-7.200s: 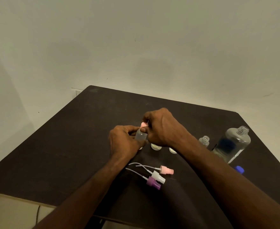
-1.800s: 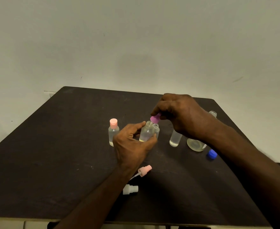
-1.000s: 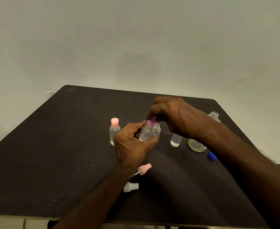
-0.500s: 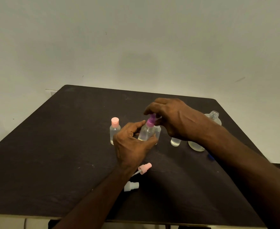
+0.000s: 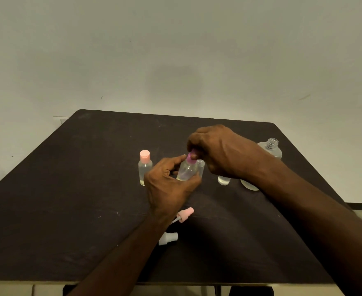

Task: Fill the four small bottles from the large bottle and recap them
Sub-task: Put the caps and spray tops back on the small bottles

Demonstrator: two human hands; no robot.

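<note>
Here, a loose pink spray cap (image 5: 185, 214) and a white spray cap (image 5: 168, 238) are lying on the dark matte table (image 5: 69, 199) near the person. The right forearm is hiding most of a small clear uncapped bottle (image 5: 223, 180) and the lower part of the large clear open-necked bottle (image 5: 270, 149). The left hand (image 5: 167, 186) is gripping a small clear liquid-filled bottle (image 5: 187, 170) while the right hand (image 5: 220, 150) is pinching its purple cap (image 5: 191, 157). Another uncapped bottle (image 5: 201, 167) is standing just behind. A pink-capped, liquid-filled bottle (image 5: 144, 167) is standing left.
</note>
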